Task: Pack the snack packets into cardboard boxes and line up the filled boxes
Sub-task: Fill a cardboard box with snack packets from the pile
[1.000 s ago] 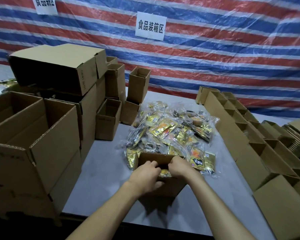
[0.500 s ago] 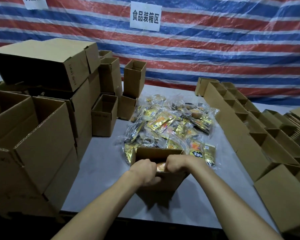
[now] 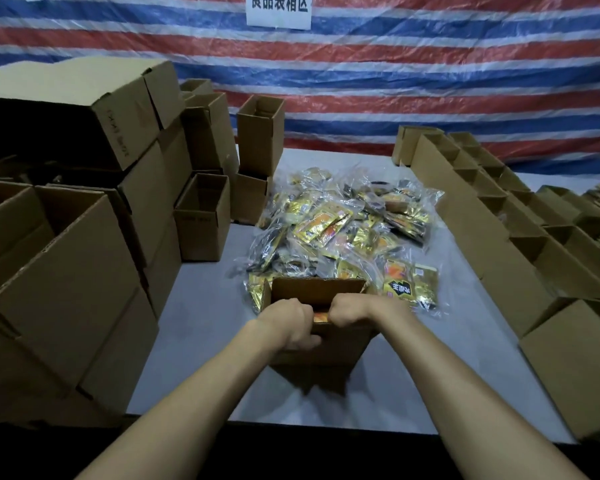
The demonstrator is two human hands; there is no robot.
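Your left hand [image 3: 293, 323] and right hand [image 3: 352, 308] are side by side at the near rim of the small open box [image 3: 343, 344], fingers of both curled tight over the cardboard edge and gripping it. The box stands on the grey worktop [image 3: 201, 327], touching the front of the snack packets [image 3: 343, 230] heaped behind it; an orange packet [image 3: 321, 317] shows inside between your hands. A row of open boxes [image 3: 492, 216] runs along your right.

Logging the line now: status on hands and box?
Left hand, right hand grip open box at near rim. Packet inside. Snack pile close behind.
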